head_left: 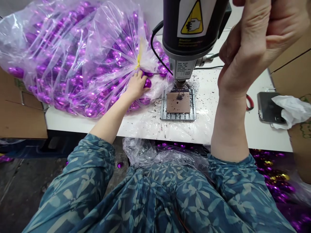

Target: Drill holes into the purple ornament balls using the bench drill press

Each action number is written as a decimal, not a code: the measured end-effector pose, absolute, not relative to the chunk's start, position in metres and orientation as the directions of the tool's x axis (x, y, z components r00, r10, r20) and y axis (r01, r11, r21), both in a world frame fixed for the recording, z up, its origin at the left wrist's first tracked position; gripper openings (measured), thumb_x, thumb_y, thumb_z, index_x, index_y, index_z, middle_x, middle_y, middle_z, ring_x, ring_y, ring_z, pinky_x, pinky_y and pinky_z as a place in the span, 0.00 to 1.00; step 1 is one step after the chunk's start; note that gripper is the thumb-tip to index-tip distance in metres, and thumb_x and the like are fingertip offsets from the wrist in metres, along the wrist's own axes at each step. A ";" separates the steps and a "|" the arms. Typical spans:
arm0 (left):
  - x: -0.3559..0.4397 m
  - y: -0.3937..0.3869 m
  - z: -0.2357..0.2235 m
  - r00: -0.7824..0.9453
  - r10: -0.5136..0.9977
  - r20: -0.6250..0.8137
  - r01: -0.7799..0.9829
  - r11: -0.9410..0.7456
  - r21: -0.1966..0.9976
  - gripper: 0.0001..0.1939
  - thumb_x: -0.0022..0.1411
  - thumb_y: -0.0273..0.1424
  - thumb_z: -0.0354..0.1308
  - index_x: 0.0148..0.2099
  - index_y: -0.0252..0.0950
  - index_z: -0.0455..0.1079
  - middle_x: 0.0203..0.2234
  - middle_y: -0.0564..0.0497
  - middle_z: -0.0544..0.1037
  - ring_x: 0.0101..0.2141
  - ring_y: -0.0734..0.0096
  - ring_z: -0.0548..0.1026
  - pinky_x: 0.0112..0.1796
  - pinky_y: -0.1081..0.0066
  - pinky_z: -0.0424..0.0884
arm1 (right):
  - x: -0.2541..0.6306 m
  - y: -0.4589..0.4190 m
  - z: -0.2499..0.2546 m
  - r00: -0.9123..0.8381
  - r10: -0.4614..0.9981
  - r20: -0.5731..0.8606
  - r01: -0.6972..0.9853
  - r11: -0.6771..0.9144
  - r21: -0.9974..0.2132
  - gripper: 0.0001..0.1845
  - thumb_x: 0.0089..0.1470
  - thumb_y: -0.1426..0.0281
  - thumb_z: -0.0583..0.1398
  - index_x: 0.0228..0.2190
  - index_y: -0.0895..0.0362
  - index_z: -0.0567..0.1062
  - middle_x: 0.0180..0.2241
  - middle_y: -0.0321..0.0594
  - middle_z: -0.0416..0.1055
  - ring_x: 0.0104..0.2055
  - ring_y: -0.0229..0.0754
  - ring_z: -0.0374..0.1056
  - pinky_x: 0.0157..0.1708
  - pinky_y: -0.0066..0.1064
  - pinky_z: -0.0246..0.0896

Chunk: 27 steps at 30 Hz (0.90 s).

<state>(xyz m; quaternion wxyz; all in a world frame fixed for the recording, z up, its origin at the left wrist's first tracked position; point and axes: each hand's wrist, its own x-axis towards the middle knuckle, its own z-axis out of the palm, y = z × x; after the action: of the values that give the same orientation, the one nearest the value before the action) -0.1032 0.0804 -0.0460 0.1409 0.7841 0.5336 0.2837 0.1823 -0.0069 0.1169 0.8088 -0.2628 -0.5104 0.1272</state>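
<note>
My left hand (pixel 138 85) is closed around a shiny purple ball (pixel 147 83) beside the neck of a big clear plastic bag (pixel 80 61). The bag is full of similar faceted purple balls and tied with a yellow tie (pixel 138 60). Raised at the upper right, my right hand (pixel 250 48) grips the feed lever (pixel 214 56) of a bench drill press (pixel 189 38); the lever's end is hidden in the fingers. Below the drill, a brown square plate (pixel 178 105) with a small dark hole lies on the slotted metal base (pixel 178 117), dusted with dark shavings.
Shavings are scattered over the white table (pixel 264 139). A dark phone (pixel 267 106) and crumpled white tissue (pixel 295 108) lie at the right, near a red tool handle (pixel 249 102). Cardboard boxes flank both sides. One purple ball (pixel 120 165) is on the floor.
</note>
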 end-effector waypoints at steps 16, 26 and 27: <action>-0.040 -0.003 -0.061 0.357 0.934 -0.002 -0.070 0.029 0.997 0.32 0.70 0.60 0.52 0.58 0.39 0.71 0.50 0.37 0.80 0.54 0.50 0.81 0.46 0.53 0.84 | 0.182 -0.007 0.117 0.412 0.496 0.764 0.046 0.827 -0.561 0.26 0.46 0.47 0.65 0.27 0.60 0.78 0.23 0.31 0.69 0.31 0.24 0.73 0.34 0.14 0.69; -0.035 -0.013 -0.057 0.385 0.923 0.022 -0.067 0.004 0.998 0.32 0.72 0.58 0.43 0.52 0.38 0.73 0.41 0.39 0.84 0.45 0.52 0.84 0.42 0.53 0.83 | 0.177 -0.014 0.116 0.443 0.503 0.742 0.043 0.815 -0.578 0.28 0.43 0.45 0.64 0.27 0.61 0.76 0.24 0.30 0.71 0.29 0.23 0.72 0.31 0.14 0.67; -0.035 -0.014 -0.057 0.402 0.916 0.005 -0.078 0.029 0.997 0.30 0.71 0.58 0.45 0.52 0.39 0.73 0.43 0.40 0.84 0.46 0.53 0.84 0.42 0.54 0.83 | 0.177 -0.014 0.116 0.445 0.501 0.742 0.050 0.814 -0.579 0.29 0.43 0.45 0.63 0.27 0.61 0.76 0.24 0.30 0.72 0.30 0.23 0.72 0.32 0.14 0.68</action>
<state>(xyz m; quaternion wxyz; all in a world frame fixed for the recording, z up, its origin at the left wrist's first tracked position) -0.0347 -0.0142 -0.0566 0.6150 0.5679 0.3688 0.4039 0.1769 -0.0139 0.1160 0.8057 -0.2713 -0.5077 0.1398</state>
